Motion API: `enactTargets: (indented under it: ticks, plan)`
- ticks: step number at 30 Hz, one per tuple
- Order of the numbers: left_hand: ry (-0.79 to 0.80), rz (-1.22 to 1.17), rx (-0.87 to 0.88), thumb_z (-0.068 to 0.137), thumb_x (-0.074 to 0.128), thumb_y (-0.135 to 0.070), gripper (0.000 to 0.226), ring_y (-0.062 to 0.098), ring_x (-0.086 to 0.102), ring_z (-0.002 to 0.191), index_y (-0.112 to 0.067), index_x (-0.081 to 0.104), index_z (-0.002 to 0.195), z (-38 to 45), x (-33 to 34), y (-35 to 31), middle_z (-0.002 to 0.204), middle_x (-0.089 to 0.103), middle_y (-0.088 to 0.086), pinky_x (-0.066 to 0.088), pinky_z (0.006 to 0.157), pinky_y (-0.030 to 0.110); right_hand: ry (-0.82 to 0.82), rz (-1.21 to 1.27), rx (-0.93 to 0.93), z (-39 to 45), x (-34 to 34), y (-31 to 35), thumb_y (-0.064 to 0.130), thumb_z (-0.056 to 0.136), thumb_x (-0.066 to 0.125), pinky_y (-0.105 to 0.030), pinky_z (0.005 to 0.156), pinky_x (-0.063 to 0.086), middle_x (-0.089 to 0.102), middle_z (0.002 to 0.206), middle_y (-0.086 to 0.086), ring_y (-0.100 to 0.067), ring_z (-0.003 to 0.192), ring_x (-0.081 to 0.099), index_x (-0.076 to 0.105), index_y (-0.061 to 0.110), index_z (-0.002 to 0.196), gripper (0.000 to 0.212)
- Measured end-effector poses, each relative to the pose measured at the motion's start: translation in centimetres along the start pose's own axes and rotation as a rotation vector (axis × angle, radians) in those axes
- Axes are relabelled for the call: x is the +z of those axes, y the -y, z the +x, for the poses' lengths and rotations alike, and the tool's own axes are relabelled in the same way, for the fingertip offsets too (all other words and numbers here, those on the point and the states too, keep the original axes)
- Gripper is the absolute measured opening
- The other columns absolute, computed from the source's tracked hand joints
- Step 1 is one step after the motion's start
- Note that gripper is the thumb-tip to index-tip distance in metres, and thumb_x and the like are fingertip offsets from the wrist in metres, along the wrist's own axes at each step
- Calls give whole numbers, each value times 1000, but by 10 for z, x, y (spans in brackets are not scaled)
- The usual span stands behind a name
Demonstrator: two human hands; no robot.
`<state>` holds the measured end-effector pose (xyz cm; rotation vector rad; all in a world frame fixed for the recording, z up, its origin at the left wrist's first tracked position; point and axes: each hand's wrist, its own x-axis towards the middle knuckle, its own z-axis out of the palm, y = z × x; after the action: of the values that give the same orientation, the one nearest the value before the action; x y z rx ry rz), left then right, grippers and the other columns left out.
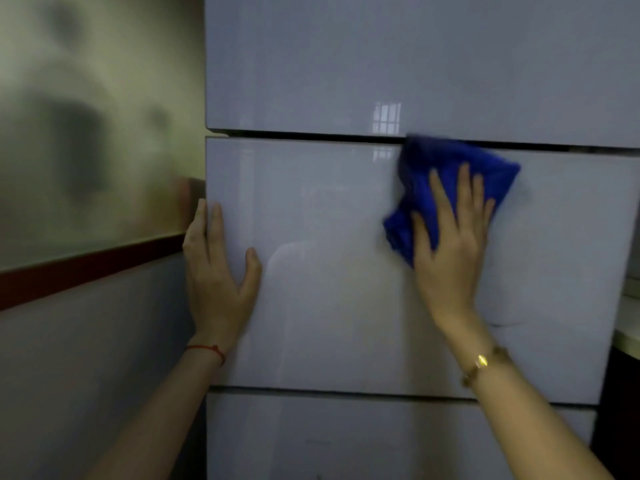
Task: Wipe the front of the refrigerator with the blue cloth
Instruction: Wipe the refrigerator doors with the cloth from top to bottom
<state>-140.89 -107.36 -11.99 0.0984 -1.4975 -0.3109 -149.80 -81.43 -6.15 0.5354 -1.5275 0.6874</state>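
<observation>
Blue cloth (450, 178) lay bunched under my right hand (450, 244), fingers spread flat and pressing it to the refrigerator's middle door panel (329, 306), just below the seam under the upper panel (381, 57). My left hand (216, 275) rested open, holding nothing, against that panel's left edge beside the wall (86, 168).

Glossy, smooth, mirror-like refrigerator (329, 271) panels, fluffy, matt blue cloth (446, 174), thin red string bracelet (207, 349), shiny gold-coloured bracelet (481, 362).
</observation>
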Motion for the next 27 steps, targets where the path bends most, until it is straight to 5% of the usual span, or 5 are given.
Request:
enactTargets:
  ticks: [7,11,17,22,27]
  plan:
    - [9,25,5,93,51,-29,70,23,23,146,-2,24,152,1,-2,3,159,23,16,13,121,16,247,-34,-455,-94,14,27,34,98,50,-41,123,17,31,156,-5,-23,148,24,39,24,146,51]
    - [19,38,2,92,54,-30,73,26,24,147,-3,24,153,2,-2,1,159,22,15,16,122,21,231,-59,-292,-101,-13,-26,38,102,31,-45,123,15,16,161,-2,-23,150,16,32,24,149,49]
    - [13,42,-50,91,54,-32,77,27,21,148,-4,20,154,-2,2,-11,161,18,14,13,122,20,6,-17,-8,7,-9,-15,29,100,45,-46,124,8,24,159,-12,-28,149,16,38,18,147,49]
    - [1,41,-93,91,49,-41,80,30,19,148,-4,16,154,-5,10,-18,162,13,15,8,122,20,203,-79,-222,-111,-23,-43,31,99,43,-47,123,14,19,161,-5,-26,149,18,33,23,149,52]
    - [1,82,-68,92,47,-41,80,34,19,148,-2,15,154,-6,9,-18,162,12,18,6,122,21,90,-49,146,-124,-45,-85,41,102,33,-55,119,18,18,161,-6,-27,150,14,34,21,148,50]
